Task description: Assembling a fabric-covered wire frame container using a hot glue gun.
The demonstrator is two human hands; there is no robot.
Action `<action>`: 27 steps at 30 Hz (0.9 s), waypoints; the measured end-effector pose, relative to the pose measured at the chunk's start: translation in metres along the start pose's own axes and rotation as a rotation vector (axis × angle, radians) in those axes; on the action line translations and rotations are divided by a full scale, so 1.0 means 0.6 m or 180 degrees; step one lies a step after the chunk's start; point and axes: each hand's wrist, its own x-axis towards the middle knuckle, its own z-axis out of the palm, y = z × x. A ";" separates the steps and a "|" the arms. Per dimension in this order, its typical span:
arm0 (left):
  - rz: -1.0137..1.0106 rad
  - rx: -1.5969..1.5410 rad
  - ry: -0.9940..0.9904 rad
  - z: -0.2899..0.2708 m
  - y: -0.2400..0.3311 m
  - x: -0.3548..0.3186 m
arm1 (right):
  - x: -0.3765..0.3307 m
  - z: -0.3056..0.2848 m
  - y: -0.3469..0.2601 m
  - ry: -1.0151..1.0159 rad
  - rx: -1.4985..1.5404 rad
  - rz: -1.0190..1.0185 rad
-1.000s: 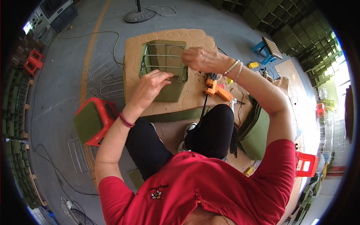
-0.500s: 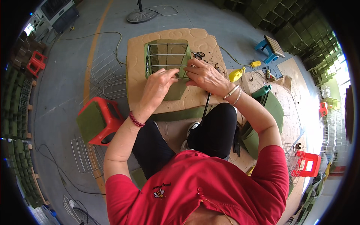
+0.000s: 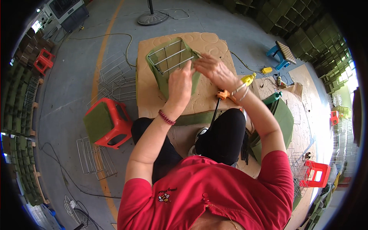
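Observation:
A green fabric box with a metal wire frame (image 3: 167,58) stands tilted on the cardboard-topped work surface, turned at an angle to me. My left hand (image 3: 181,83) is closed at its right side, the fingertips pinching the rim near a corner. Close beside it, my right hand (image 3: 215,69) bends its fingers around that same corner; they are slightly smeared by motion, and what lies under them is hidden. Below my right wrist lies an orange-handled tool (image 3: 222,94) with a black shaft, partly covered by the forearm. A yellow bottle (image 3: 248,79) shows just beyond the wrist.
A red stool (image 3: 117,130) with a green top stands at my left, near loose wire frames (image 3: 94,159). Green fabric pieces (image 3: 281,119) lie at my right. A blue stool (image 3: 281,55) and a yellow block (image 3: 266,70) are farther off. Cables run over the floor.
The box has been turned and tipped, so a corner now points toward my hands. Both hands have shifted to the right and up along its rim. The orange-handled tool has come into sight.

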 end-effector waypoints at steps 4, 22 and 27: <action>0.0314 0.0014 0.0569 -0.045 0.013 0.025 | -0.002 -0.003 0.014 0.0041 -0.0244 0.0221; 0.2162 0.0706 0.0494 -0.085 -0.120 -0.076 | 0.013 0.065 -0.101 0.1364 0.0778 0.0599; 0.2065 0.0529 0.0516 -0.083 -0.113 -0.072 | 0.021 0.062 -0.102 0.1344 0.0810 0.0616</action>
